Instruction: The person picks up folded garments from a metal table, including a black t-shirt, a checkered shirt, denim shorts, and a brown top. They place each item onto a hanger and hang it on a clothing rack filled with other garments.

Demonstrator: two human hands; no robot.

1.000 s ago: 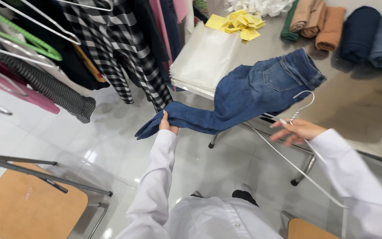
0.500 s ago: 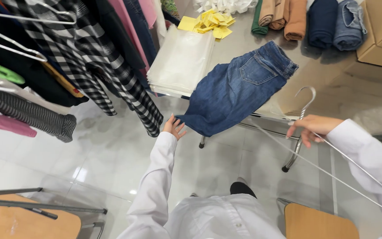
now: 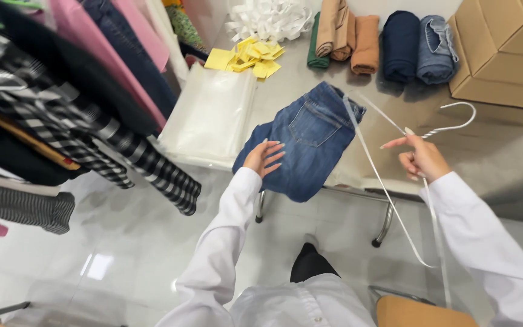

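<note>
Folded blue jeans [image 3: 307, 140], draped over the table edge [image 3: 358, 181] at frame centre, are pinned flat by the left hand [image 3: 264, 157], fingers spread. A white wire hanger [image 3: 388, 175] is pinched near its hook by the right hand [image 3: 420, 156], held ready beside the jeans.

Folded blue jeans [image 3: 307, 140], white hanger [image 3: 394, 181]

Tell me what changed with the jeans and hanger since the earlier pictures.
The jeans got folded: the long leg that the left hand held out is now doubled up, and that hand lies flat on them. The right hand lifted the white hanger above the table. It still grips the hanger.
</note>
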